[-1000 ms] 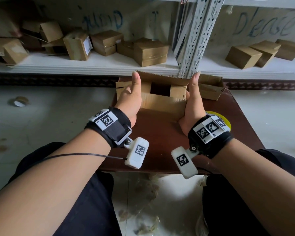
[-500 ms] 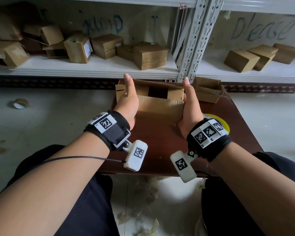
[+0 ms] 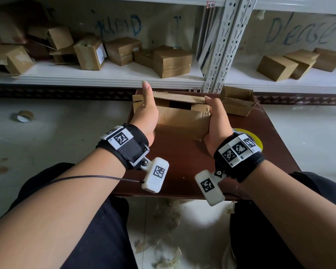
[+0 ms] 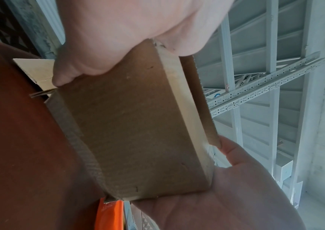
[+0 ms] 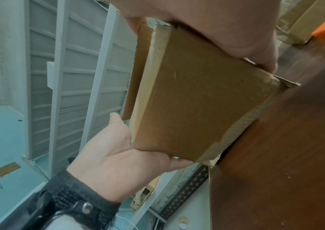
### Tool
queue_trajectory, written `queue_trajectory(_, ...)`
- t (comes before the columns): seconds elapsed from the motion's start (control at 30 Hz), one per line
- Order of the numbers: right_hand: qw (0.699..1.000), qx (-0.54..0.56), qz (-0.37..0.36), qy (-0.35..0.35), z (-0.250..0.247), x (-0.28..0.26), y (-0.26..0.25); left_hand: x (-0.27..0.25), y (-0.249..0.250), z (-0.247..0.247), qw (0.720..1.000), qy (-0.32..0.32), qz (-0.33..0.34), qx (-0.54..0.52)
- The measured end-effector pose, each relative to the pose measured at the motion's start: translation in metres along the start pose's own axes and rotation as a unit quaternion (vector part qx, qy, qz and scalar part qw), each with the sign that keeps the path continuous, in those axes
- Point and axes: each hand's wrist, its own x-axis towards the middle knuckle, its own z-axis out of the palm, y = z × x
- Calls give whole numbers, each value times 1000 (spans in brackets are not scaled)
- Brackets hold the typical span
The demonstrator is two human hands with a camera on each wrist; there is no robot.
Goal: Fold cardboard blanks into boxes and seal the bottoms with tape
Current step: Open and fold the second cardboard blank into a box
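The cardboard box point(image 3: 180, 121) sits on the tabletop point(image 3: 182, 162), gripped at each end, and the right hand point(image 3: 217, 121) has just lowered its thumb onto the raised far flap point(image 3: 178, 96), while the left hand point(image 3: 145, 115) keeps its thumb upright, so closing the flaps seems to be starting.

Wears black fabric wristbands point(image 3: 132, 150) topped with white checkered marker tiles point(image 3: 121, 138), white camera pods point(image 3: 156, 176) bolted beneath, thin black cable point(image 3: 76, 177) lower left, dark trousers point(image 3: 101, 239).

Cartons point(image 3: 172, 63) on shelf point(image 3: 113, 75); likely tape roll point(image 3: 23, 115) below
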Motion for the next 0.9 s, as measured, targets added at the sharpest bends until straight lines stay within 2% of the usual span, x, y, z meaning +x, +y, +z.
queue_trajectory(0.2,999,-25,26,33,-2,-5,-2,5,1,-1,1000,15,3,21)
queue_trajectory(0.27,998,-33,31,35,-1,-6,-2,8,-1,0,1000,11,11,-19)
queue_trajectory(0.4,998,-52,1,48,1,-1,-1,14,-9,5,991,-49,35,-116)
queue_trajectory(0.53,994,-96,-37,46,2,2,1,13,-14,9,995,-30,61,-76)
queue_trajectory(0.73,988,-105,-88,65,0,-2,-4,9,-23,12,987,-22,148,58)
queue_trajectory(0.9,985,-131,-102,36,-1,-7,1,15,-28,10,980,-6,188,64)
